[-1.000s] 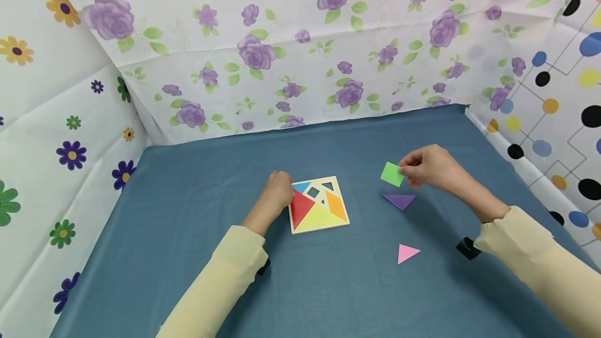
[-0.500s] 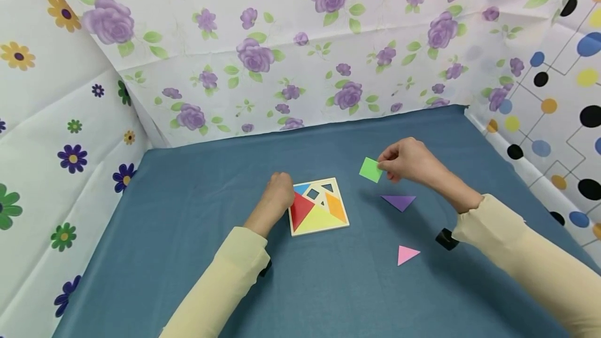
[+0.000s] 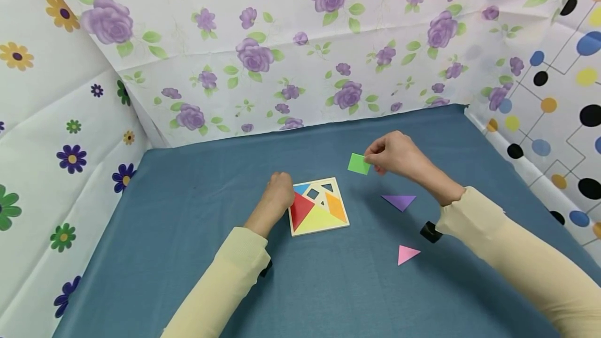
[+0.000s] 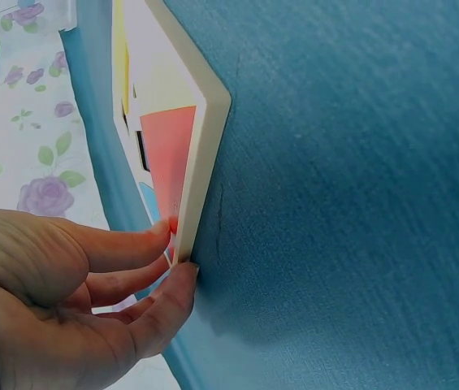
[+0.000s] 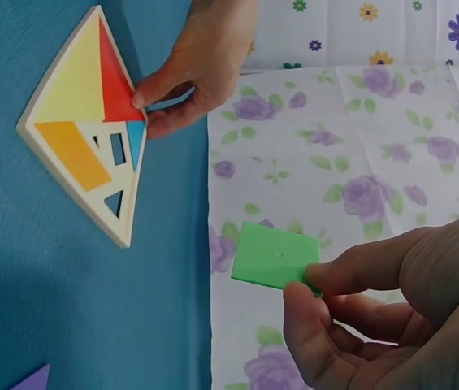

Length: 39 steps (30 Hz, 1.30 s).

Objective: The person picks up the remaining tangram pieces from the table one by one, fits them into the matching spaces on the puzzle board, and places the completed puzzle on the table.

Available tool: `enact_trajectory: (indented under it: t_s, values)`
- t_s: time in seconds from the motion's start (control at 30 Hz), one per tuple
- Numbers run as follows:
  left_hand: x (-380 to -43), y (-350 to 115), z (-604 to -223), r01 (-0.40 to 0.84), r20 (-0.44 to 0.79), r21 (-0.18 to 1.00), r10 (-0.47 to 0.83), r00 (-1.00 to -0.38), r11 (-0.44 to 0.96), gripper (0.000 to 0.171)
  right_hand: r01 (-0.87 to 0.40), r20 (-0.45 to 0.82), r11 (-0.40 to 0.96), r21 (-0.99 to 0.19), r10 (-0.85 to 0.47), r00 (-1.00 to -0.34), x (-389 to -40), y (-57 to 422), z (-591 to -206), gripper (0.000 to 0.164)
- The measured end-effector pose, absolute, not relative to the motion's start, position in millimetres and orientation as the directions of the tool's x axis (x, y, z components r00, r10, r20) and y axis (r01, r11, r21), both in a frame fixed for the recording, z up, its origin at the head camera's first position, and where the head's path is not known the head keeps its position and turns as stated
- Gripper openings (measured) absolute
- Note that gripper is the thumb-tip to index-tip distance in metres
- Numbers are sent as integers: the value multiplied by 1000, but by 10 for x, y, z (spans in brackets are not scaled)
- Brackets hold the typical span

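My left hand (image 3: 277, 194) pinches the left edge of a square wooden tangram board (image 4: 205, 146); its thumb presses on the red triangle (image 4: 172, 150). Also set in the board are a yellow triangle (image 3: 320, 219), an orange parallelogram (image 3: 335, 206) and a blue piece (image 3: 301, 188). A square cutout, a triangular one and a small hole show dark in its upper right part. Between thumb and fingertips, my right hand (image 3: 396, 154) pinches a green square tile (image 3: 359, 164) by one corner, raised to the right of the board.
A purple triangle (image 3: 400, 202) lies on the blue cloth (image 3: 197, 275) right of the board, with a pink triangle (image 3: 407, 254) nearer me. Behind the cloth stands a rose-patterned curtain (image 3: 211, 134); patterned sheets (image 3: 544, 176) flank both sides.
My right hand has carried the green tile leftward and slightly away from me, closer to the board, and the tile has turned somewhat. The left hand and board stay in place.
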<state>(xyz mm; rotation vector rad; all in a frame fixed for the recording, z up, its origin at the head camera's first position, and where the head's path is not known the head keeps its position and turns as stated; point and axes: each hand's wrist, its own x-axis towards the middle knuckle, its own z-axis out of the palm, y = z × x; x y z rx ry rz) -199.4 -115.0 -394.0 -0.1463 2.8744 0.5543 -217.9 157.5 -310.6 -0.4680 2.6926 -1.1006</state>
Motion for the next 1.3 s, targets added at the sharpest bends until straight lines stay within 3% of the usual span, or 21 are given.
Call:
enact_trajectory:
  t_s: [1.3]
  values:
    - [-1963, -1147, -3913, -126, -221, 359, -47, -974, 925, 18, -170, -126, 658, -734, -377, -917, -2275, 1035, -3270, 19]
